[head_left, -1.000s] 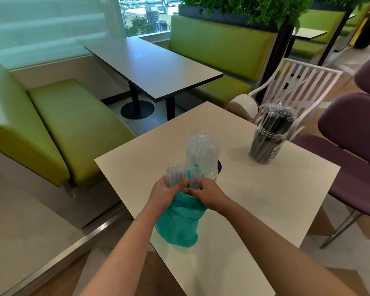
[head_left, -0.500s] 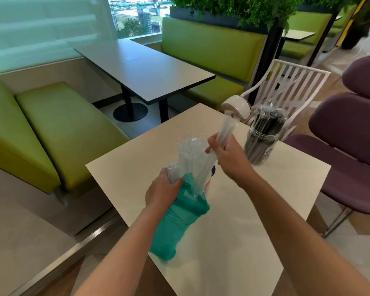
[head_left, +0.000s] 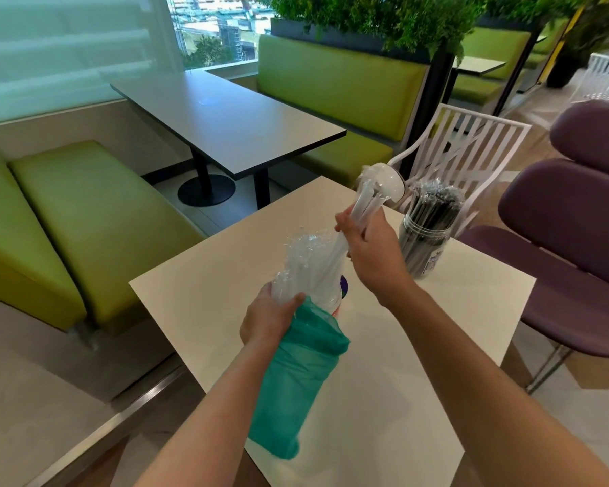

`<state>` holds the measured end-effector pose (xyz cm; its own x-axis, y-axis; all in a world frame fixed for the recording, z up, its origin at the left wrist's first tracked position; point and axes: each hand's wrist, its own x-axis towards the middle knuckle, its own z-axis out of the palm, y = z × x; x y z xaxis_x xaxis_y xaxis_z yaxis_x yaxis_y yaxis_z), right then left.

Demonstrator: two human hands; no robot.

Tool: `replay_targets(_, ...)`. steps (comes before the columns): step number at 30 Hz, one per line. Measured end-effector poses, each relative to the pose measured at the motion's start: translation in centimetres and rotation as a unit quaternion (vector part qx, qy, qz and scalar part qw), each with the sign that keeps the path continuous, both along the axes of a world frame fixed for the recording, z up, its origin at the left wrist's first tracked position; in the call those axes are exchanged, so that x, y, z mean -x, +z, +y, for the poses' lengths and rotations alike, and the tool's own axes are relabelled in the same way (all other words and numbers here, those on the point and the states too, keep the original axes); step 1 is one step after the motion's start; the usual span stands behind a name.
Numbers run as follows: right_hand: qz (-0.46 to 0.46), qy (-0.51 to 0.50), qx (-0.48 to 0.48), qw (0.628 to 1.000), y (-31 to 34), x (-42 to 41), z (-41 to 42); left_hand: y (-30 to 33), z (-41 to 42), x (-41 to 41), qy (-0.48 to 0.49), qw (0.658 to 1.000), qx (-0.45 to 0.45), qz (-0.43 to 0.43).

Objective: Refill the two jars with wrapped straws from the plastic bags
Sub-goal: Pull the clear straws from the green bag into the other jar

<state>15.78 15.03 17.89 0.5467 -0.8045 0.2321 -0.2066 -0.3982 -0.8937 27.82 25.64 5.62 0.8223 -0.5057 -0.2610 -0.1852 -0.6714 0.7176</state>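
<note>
Clear wrapped straws rise above the near jar in the right hand, the left hand clutches the teal bag; lowering them in seems next.

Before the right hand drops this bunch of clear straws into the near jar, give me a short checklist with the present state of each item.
1. Right hand grips the bunch of clear wrapped straws: ok.
2. Bunch lifted clear of the green plastic bag: ok.
3. Left hand holds the bag's mouth steady: ok.
4. Near jar upright with room for more: cannot tell, mostly hidden behind bag and straws.
5. Far jar of black straws apart from the right hand: cannot tell, they overlap in this view.
6. Beige table bare where the bag could be laid down: ok.
</note>
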Motion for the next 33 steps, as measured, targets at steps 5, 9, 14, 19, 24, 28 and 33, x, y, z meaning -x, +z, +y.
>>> replay_targets(5,0.017,-0.012,-0.003,1.0,-1.4,-0.8,-0.5,-0.3,0.3,-0.2,-0.01,0.999,0.037,0.032)
replay_targets(9,0.033,0.026,-0.006,0.999,-1.4,-1.4,-0.7,-0.4,0.4,-0.4,-0.017,0.998,0.05,0.041)
replay_targets(14,0.06,0.134,0.021,0.989,-0.4,-1.9,-0.2,-0.8,0.1,-0.4,-0.019,0.998,0.048,0.027)
replay_targets(19,0.051,0.152,-0.01,0.987,-0.7,-1.7,-0.3,-0.9,0.0,-0.7,-0.02,0.998,0.048,0.04)
replay_targets(24,0.092,0.137,-0.026,0.986,-2.1,-1.8,-1.5,-0.9,0.2,-0.8,-0.028,0.997,0.049,0.044)
replay_targets(28,0.159,0.095,-0.049,0.981,-5.1,-1.5,-2.0,-0.8,0.2,-0.9,-0.03,0.998,0.037,0.029)
replay_targets(33,0.08,0.008,-0.014,0.997,-5.0,-1.5,-1.2,-0.9,0.2,-1.1,-0.027,0.999,0.034,0.026)
